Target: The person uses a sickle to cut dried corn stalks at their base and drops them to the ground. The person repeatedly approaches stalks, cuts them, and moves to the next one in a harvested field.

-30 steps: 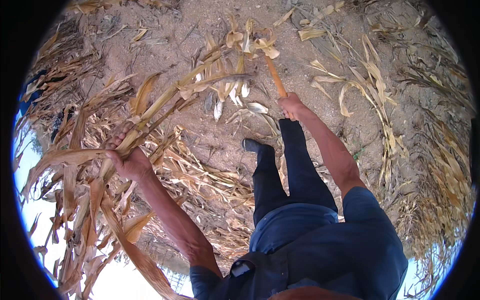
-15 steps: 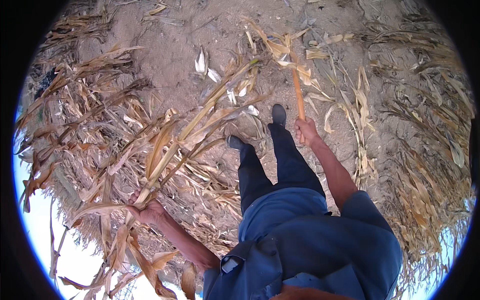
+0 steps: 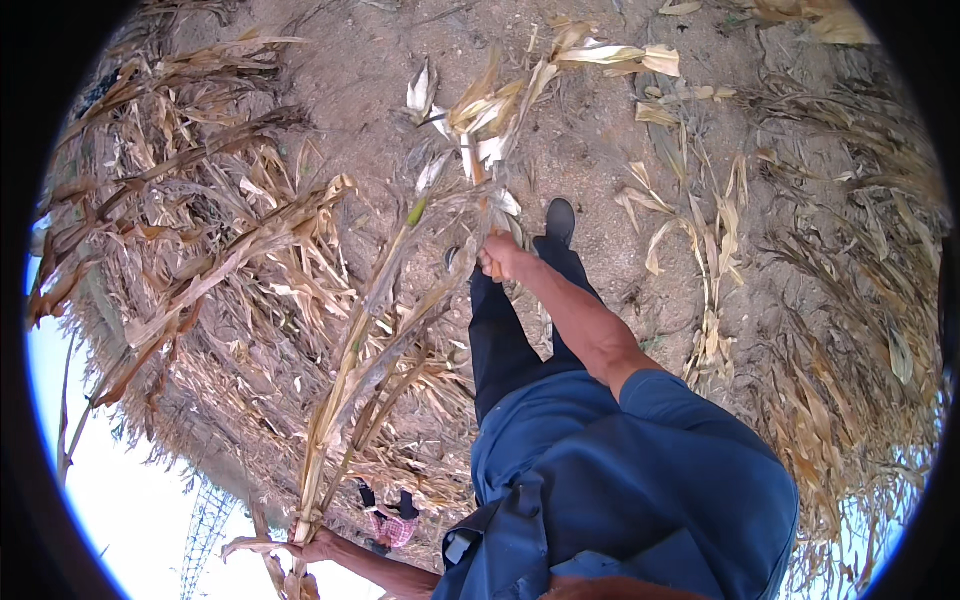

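Observation:
My left hand [image 3: 312, 545] grips the upper part of a tall dry maize stalk [image 3: 365, 340] at the lower left of the view. The stalk slants up the picture toward its base near my feet. My right hand [image 3: 497, 255] is closed around a wooden tool handle [image 3: 478, 175] down at the stalk's base, where pale husks and leaves [image 3: 480, 130] spread over the soil. The tool's working end is hidden among the leaves. My dark trousers and a black shoe [image 3: 560, 220] stand just beside the base.
Dry standing maize plants [image 3: 190, 260] crowd the left side and more [image 3: 860, 330] fill the right. Bare sandy soil [image 3: 600, 130] with fallen leaves lies ahead. Another person in a checked shirt [image 3: 390, 520] stands far off at the lower left. A lattice pylon [image 3: 205, 530] rises against the sky.
My right hand with the handle has gone lower toward the stalk's base. My left hand has slid down and left in the view as the stalk leans further over.

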`<state>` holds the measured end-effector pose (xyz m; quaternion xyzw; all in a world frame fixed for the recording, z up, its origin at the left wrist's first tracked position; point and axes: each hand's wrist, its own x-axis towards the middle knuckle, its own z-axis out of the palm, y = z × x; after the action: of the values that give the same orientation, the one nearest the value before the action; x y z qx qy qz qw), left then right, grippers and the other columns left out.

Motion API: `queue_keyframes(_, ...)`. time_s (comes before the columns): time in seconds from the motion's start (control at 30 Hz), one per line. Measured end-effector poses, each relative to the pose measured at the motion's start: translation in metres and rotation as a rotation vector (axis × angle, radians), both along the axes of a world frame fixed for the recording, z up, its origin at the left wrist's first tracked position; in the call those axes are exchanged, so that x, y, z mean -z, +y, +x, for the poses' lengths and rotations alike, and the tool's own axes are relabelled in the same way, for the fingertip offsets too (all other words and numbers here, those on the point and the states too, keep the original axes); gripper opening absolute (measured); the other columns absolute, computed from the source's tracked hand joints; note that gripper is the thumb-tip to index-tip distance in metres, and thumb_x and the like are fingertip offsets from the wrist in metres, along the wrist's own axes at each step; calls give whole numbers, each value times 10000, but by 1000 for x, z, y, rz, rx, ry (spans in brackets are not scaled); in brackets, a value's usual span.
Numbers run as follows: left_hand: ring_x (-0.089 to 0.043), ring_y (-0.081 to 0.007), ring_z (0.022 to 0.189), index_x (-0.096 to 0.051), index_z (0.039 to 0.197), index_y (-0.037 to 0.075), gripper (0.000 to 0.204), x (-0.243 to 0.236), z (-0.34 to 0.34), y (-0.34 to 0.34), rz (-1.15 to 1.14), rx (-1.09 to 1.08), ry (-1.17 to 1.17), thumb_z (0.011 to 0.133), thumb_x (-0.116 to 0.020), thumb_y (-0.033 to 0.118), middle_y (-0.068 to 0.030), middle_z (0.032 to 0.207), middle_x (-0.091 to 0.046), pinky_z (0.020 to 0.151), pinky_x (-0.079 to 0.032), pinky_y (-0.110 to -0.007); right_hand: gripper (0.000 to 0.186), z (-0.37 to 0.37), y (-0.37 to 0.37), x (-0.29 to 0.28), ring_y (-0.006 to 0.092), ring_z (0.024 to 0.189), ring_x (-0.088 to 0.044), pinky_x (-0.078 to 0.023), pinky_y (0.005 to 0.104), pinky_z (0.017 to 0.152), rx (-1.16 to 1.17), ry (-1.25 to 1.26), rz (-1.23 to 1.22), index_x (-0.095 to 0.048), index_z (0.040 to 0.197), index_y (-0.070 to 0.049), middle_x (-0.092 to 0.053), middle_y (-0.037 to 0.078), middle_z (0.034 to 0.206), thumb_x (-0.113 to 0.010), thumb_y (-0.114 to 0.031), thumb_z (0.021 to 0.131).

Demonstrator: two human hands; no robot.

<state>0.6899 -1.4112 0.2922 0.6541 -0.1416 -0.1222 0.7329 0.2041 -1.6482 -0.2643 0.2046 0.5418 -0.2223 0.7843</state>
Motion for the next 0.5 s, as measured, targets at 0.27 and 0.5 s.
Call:
queue_keyframes(0.27,-629,-271,754,-620,811,3,297,-76,-6,112,221,-448,-304,951,-609,264,-108,791,-628,730,-535,-417,117,148,69,-165,150,409,-456,-363,342,352,-639,-381,-215,-534,751,-8,-494,54,563,-637,-42,794)
queue_keyframes(0.5,-631,-274,757,-623,819,-1,300,-59,11,174,296,-639,-335,954,-607,266,-109,798,-627,730,-535,-421,185,-131,40,-41,97,438,-399,-362,279,416,162,138,22,-481,710,-127,-427,-19,572,-559,-84,873)
